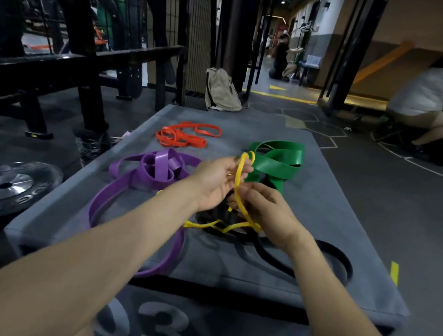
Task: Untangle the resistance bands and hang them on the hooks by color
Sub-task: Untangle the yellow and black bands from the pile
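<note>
A thin yellow band (239, 182) rises in a loop between my hands above the grey box (323, 213). My left hand (218, 182) pinches its upper loop, and my right hand (266, 209) grips it lower down. The yellow band's lower end lies tangled over a black band (273, 257) on the box top. A wide green band (279, 162) lies folded just behind my hands. Purple bands (149, 176) are coiled to the left, one long loop reaching the box's front edge. Orange bands (187, 135) lie at the far left of the box.
A black rack (86, 59) and weight plates (2, 188) stand on the floor to the left. A beige backpack (220, 92) leans beyond the box. A person (429, 96) sits at the right. No hooks show clearly.
</note>
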The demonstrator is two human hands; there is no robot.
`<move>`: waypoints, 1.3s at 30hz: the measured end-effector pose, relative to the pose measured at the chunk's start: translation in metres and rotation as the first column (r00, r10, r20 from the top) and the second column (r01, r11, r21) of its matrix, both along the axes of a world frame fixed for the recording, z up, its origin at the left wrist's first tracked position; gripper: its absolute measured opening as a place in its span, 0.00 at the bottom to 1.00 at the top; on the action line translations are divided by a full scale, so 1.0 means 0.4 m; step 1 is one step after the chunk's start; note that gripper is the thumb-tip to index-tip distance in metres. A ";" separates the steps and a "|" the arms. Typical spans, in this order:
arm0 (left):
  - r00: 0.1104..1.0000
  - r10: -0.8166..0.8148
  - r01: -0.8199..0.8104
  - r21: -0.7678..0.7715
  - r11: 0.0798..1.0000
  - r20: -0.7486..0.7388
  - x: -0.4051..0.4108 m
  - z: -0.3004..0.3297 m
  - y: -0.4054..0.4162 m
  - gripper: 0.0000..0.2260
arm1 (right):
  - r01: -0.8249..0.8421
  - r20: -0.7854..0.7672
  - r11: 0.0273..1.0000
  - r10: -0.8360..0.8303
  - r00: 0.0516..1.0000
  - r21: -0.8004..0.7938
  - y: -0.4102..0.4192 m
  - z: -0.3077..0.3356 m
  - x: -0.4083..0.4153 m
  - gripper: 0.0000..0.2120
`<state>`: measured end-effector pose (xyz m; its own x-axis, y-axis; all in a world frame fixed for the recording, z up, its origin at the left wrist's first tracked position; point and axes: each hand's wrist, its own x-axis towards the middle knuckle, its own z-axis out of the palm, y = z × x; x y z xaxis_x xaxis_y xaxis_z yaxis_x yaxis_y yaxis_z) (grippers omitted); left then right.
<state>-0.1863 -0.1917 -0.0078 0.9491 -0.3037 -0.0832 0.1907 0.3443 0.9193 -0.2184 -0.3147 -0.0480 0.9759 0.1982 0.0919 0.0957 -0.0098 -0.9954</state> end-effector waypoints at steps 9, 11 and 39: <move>0.857 -0.264 -0.241 0.797 0.554 0.443 0.020 -0.103 0.058 0.10 | 0.348 -0.006 0.908 -0.359 0.933 -0.234 -0.069 -0.018 0.011 0.10; 0.830 -0.357 -0.300 0.882 0.363 0.429 0.020 -0.152 0.081 0.14 | 0.455 -0.026 0.839 -0.483 0.875 -0.298 -0.091 -0.024 0.021 0.10; 0.823 -0.366 -0.354 0.895 0.269 0.435 -0.024 -0.193 0.295 0.13 | 0.364 -0.001 0.832 -0.401 0.916 -0.419 -0.091 -0.052 0.018 0.13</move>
